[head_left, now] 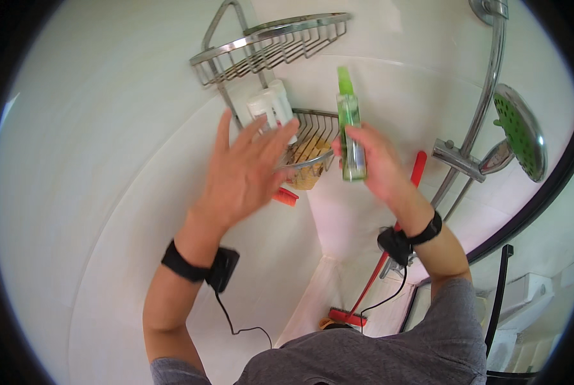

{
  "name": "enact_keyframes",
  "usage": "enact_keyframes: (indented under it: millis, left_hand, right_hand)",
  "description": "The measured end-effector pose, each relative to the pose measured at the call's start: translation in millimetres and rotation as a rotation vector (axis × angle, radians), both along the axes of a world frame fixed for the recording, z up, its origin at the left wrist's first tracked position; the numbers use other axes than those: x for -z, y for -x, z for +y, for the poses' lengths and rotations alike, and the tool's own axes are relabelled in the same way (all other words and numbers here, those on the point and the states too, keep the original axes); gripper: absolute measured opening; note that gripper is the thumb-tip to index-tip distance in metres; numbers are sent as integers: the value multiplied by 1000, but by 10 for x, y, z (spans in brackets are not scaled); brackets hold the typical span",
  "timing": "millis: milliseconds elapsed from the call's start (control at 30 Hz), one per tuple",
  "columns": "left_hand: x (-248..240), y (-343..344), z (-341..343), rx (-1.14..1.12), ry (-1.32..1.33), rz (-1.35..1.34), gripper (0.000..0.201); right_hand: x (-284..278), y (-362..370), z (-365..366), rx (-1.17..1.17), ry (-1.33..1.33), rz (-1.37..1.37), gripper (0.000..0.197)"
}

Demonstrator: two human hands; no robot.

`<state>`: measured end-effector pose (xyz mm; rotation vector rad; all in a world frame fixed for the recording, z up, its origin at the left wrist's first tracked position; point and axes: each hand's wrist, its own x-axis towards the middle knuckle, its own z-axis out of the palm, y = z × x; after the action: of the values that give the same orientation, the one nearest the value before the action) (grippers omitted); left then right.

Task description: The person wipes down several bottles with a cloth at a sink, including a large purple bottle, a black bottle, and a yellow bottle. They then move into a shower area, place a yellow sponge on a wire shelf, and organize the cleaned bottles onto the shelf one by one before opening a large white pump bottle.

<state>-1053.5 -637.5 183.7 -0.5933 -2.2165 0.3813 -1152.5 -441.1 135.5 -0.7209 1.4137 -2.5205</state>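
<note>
Right hand (pixel 382 162) clamped round the bottle (pixel 349 117); probably light, slick if wet; best held mid-body; left hand (pixel 240 172) spread wide

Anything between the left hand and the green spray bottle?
Only the right hand, wrapped around the green spray bottle, partly covers it. Nothing else visible stands between it and the left hand; the wire basket shows behind the gap.

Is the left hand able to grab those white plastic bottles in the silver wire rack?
Probably yes: the bare left hand looks open and spread before the white plastic bottles, and nothing shows between them, though the gap's depth is hard to judge.
</note>
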Motion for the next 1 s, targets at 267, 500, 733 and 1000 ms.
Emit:
enact_keyframes:
  millis: [267, 500, 733, 1000]
  left_hand:
    - [987, -1055, -315, 101, -165, -223, 69]
    - [1837, -1789, -795, -213, -544, -399, 79]
    - [2159, -2123, -814, -320, -705, -458, 87]
    - [2127, -1932, -634, -132, -1031, -524, 82]
  right_hand:
    - [-488, 736, -427, 124, -557, 207, 19]
    - [-420, 1253, -740, 349, -873, 507, 28]
    - [-463, 1290, -772, 383, -1100, 561, 33]
    - [-576, 790, -509, 285, -843, 463, 28]
